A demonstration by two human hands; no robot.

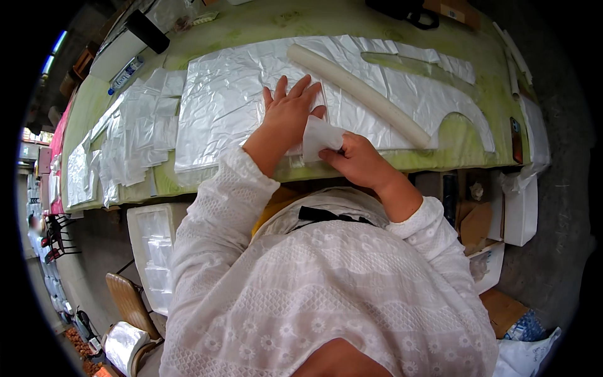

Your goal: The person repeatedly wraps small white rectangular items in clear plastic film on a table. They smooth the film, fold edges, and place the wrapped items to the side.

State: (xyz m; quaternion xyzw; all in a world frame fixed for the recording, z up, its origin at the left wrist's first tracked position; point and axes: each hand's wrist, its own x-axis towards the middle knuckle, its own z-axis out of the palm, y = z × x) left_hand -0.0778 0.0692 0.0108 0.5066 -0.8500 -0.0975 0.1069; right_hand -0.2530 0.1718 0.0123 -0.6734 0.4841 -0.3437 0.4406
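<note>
My left hand [287, 119] lies flat with spread fingers on a layered sheet of shiny, whitish plastic film [220, 94]. The sheet is wrinkled and has curved cut-outs at its right end. Just right of that hand, my right hand [359, 160] pinches a small folded piece of translucent white plastic film [320, 137] between thumb and fingers. This piece rests close against the left thumb, near the table's front edge. Beyond my right hand, a long off-white tube [361, 94] lies slantwise across the sheet.
Overlapping small plastic packets [141, 129] spread over the left of the green-covered table [270, 25]. Behind them are a blue-and-white tube [125, 74] and a black cylinder [147, 31]. A phone [516, 139] lies near the right edge. A white tray [151, 251] of packets stands below, left.
</note>
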